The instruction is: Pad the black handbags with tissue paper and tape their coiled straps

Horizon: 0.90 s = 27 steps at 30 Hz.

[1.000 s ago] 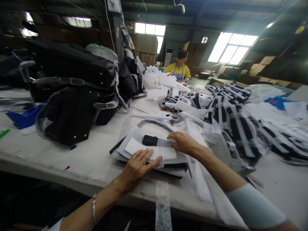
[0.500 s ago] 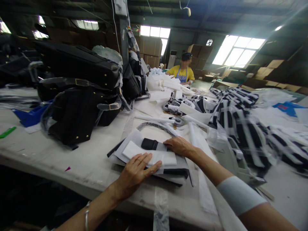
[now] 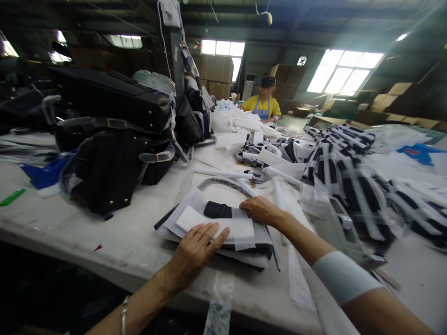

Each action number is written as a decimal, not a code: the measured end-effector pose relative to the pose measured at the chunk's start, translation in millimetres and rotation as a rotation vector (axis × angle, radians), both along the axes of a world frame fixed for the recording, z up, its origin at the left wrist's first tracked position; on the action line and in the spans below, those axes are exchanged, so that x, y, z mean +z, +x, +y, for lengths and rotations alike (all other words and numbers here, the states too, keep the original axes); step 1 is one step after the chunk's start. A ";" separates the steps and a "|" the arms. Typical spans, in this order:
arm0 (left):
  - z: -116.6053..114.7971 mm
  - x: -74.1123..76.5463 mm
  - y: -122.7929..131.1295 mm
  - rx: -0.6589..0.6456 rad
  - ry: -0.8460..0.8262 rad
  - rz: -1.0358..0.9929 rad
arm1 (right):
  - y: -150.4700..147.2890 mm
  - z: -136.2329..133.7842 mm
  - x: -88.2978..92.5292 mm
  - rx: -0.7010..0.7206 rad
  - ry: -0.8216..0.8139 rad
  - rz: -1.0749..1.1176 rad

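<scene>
A flat black bag [image 3: 262, 263] lies on the table, its wrapped handle [image 3: 228, 182] arching away from me. White sheets cover most of its upper face. On them rest a folded white pad [image 3: 190, 217] and a black strap piece [image 3: 217, 209]. My left hand [image 3: 195, 249] lies over the pad's near edge, fingers stretched out and pressing it down. My right hand [image 3: 260, 210] has curled fingers at the top corner of a thin translucent white sheet [image 3: 244, 230], which drapes over the pad's right end. Its fingertips are partly hidden.
Black bags in plastic [image 3: 111, 163] are stacked at left, beside a blue object [image 3: 49, 173] and a green tool [image 3: 12, 197]. Black-and-white wrapped parts [image 3: 356, 190] pile up at right. Clear tape [image 3: 219, 298] hangs off the table edge. A person in yellow [image 3: 261, 108] works farther back.
The thin translucent sheet has come down over the right end of the white pad. My left hand has slid slightly left; my right hand has barely moved.
</scene>
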<state>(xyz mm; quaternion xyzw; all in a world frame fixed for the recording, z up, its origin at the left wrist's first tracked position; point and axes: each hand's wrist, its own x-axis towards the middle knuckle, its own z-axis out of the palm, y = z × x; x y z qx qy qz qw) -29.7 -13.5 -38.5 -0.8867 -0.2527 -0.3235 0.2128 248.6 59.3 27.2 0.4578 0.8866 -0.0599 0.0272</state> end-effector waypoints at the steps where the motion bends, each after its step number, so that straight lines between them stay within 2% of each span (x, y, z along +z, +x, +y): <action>1: -0.1 0.4 -0.1 -0.001 -0.001 0.002 | 1.0 0.6 1.3 0.003 -0.008 -0.008; 8: -3.4 4.9 -4.1 -0.012 -0.020 0.020 | 10.4 2.7 9.5 -0.042 -0.080 -0.035; 13: 0.9 8.4 -4.1 -0.028 -0.034 0.017 | 13.4 7.8 5.6 -0.170 -0.115 0.084; 17: 11.8 22.0 -6.0 -0.049 -0.100 0.040 | 24.4 2.6 13.2 -0.310 -0.069 0.198; 19: 18.1 29.9 -8.7 -0.056 -0.138 0.063 | 30.5 -14.0 22.1 -0.423 0.079 0.318; 21: 24.4 36.1 -12.0 -0.064 -0.171 0.089 | 31.0 -43.1 30.6 -0.505 0.355 0.498; 22: 27.5 38.3 -13.5 -0.067 -0.186 0.105 | 27.7 -61.5 33.4 -0.497 0.503 0.584; 23: 30.5 40.0 -15.0 -0.071 -0.196 0.117 | 21.5 -81.1 34.6 -0.445 0.617 0.641; 24: 33.5 41.3 -16.3 -0.075 -0.202 0.128 | 12.5 -101.0 33.8 -0.349 0.660 0.668; 27: 41.4 44.7 -19.5 -0.084 -0.214 0.158 | -28.3 -150.6 17.8 -0.011 0.440 0.644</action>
